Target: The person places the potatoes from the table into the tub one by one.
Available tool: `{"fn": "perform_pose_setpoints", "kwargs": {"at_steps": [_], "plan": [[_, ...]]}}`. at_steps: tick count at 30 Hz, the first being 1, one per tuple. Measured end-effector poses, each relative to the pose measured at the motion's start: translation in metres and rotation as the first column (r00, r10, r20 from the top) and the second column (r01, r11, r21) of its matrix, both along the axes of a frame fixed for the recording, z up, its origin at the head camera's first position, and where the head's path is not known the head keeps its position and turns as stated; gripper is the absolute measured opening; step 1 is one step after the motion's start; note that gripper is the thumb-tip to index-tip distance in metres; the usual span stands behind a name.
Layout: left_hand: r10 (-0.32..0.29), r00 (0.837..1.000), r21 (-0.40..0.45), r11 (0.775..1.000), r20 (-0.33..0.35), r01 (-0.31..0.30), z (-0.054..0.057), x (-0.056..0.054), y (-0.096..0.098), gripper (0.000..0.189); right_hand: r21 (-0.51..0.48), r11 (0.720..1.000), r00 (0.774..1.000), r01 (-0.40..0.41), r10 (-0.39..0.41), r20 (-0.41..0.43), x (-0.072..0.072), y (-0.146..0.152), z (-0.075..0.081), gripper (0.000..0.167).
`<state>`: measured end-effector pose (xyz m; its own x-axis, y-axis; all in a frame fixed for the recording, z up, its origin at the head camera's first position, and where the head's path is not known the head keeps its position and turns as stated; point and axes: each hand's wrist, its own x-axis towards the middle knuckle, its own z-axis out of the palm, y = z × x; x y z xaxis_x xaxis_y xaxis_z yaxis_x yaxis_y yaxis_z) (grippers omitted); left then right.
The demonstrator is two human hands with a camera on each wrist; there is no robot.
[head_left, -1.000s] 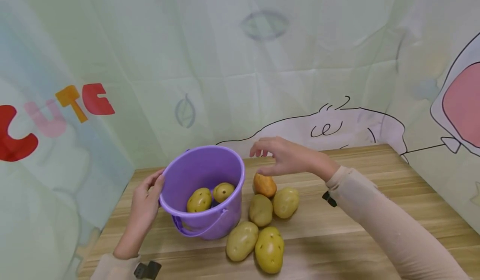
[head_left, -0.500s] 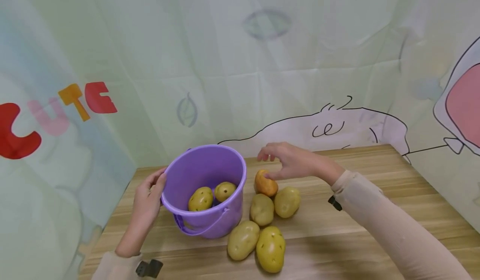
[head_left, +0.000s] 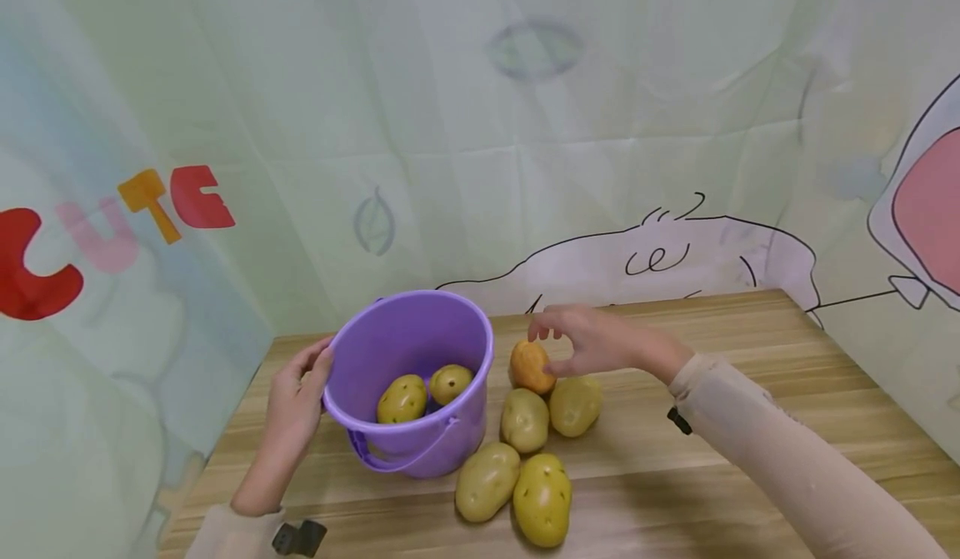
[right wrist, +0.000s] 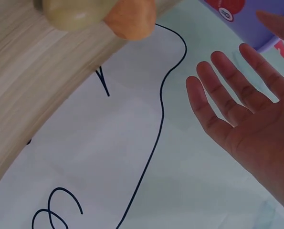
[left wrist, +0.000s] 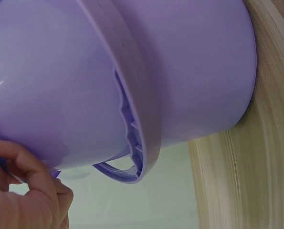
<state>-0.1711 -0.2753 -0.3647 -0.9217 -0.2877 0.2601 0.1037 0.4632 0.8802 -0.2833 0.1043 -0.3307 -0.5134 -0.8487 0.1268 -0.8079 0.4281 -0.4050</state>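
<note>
On the wooden table stands a purple bucket (head_left: 408, 326), tilted a little, with two yellow potatoes (head_left: 402, 398) inside. My left hand (head_left: 295, 396) grips its rim at the left; the left wrist view shows curled fingers (left wrist: 27, 164) at that rim. To the right of the bucket lies a mango-like orange piece (head_left: 531, 367). My right hand (head_left: 600, 338) hovers behind and beside it, fingers parted and bent loosely, thumb tip right at its side. In the right wrist view the right hand (right wrist: 256, 109) is spread and holds nothing.
Several potatoes lie in front of the orange piece: a brownish one (head_left: 525, 420), a pale one (head_left: 576, 406), another pale one (head_left: 487, 481) and a pitted yellow one (head_left: 542, 501). The bucket's handle (head_left: 416, 457) hangs at its front. A printed curtain (head_left: 450, 142) rises behind the table (head_left: 712, 426).
My right hand has come down and a little to the right, close to the orange piece. The left hand stays on the bucket's rim, and the potatoes lie as before.
</note>
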Motion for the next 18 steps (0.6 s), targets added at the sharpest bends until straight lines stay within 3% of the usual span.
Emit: {"fn": "perform_pose_setpoints", "kwargs": {"at_steps": [9,18], "plan": [[-0.002,1.000,0.021,1.000,-0.006,0.002,0.000,0.000,0.001,0.045,0.052,0.999,1.000,0.011,-0.012,0.019,-0.001,0.007,-0.024,0.039],[-0.007,1.000,0.012,1.000,-0.005,0.007,0.000,0.000,0.001,0.045,0.052,0.999,1.000,0.012,-0.013,0.019,0.003,0.014,-0.038,0.039]]}}
